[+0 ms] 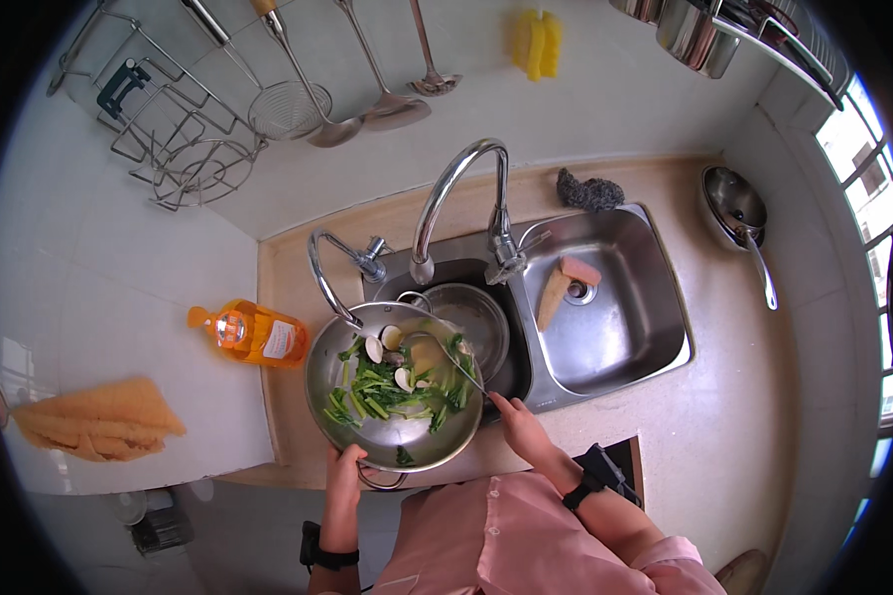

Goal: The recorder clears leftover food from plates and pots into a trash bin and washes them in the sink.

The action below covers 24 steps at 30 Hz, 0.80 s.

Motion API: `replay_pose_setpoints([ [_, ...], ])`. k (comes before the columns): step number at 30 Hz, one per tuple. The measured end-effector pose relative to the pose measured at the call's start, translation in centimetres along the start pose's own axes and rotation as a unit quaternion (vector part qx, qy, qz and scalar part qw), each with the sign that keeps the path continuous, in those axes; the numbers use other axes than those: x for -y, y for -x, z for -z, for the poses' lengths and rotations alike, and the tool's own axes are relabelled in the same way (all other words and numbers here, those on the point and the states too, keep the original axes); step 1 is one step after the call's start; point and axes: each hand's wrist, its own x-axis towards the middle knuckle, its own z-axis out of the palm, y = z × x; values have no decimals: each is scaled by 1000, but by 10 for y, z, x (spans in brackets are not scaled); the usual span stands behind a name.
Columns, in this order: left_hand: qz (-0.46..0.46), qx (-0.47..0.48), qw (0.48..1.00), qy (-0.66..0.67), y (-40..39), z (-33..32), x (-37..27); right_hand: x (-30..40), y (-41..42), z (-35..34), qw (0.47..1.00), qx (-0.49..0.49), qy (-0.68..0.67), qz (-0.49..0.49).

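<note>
A wide stainless steel pan [320, 394] is tilted over the left sink basin, near the counter's front edge. My left hand [346, 467] grips its near loop handle. Inside lie chopped leafy greens [376, 393], several opened clam shells [373, 349] and some cloudy broth [424, 353] pooled towards the right side. My right hand [522, 431] holds a thin metal utensil [467, 375] that reaches over the pan's right rim; its far end is hard to make out among the food. Partly hidden under the pan, a round metal pot [484, 320] sits in the left basin.
A chrome faucet [446, 178] and a smaller curved spout [320, 260] arch close above the pan. Left of it stands an orange soap bottle [260, 335]. The right basin [610, 342] holds pink and tan pieces. A small pan [733, 201] rests at the far right.
</note>
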Motion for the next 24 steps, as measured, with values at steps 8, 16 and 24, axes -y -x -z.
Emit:
replay_pose_setpoints([
  [8,33,4,997,70,-8,24,16,21,-4,14,999,-20,40,-6],
  [16,13,-18,998,63,6,16,-7,4,-16,28,997,-68,-37,16],
  [24,43,6,997,65,4,39,-9,0,-18,24,996,-10,-91,21],
])
